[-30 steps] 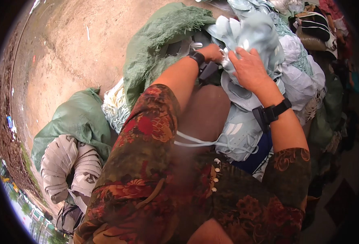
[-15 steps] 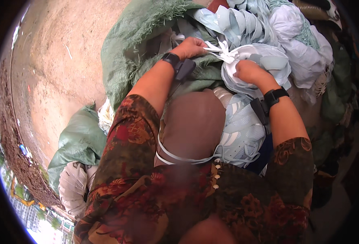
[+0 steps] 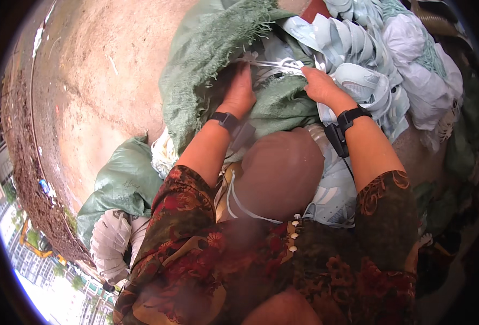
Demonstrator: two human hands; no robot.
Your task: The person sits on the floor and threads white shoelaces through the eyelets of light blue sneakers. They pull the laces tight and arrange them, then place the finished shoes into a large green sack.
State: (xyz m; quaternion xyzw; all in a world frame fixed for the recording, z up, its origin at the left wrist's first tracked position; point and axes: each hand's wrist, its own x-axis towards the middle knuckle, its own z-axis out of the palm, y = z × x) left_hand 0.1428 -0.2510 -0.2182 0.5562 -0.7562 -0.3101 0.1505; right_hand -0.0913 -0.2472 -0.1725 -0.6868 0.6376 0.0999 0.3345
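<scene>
White lace-like strips (image 3: 280, 66) stretch between my two hands above the mouth of a frayed green woven sack (image 3: 196, 81). My left hand (image 3: 239, 93) reaches into the sack's opening, its fingers closed on the strips' left end; the fingertips are partly hidden. With thumb and fingers pinched together, my right hand (image 3: 323, 89) grips the other end. Pale blue shoe uppers (image 3: 353, 78) lie just right of that hand. Another pale blue upper with laces (image 3: 334, 197) rests beside my knee, partly covered by my right forearm.
Stacked pale blue pieces (image 3: 353, 43) and a white cloth-like bundle (image 3: 407, 65) lie at the far right. A second green sack (image 3: 123, 181) stands at the left, with beige layered pieces (image 3: 110, 238) by it. Bare ground (image 3: 109, 92) spreads beyond.
My left hand has moved nearer the sack's opening, drawing the white strips out longer. My right hand has shifted from the round bundle of uppers onto the strips. The whole view has swung slightly.
</scene>
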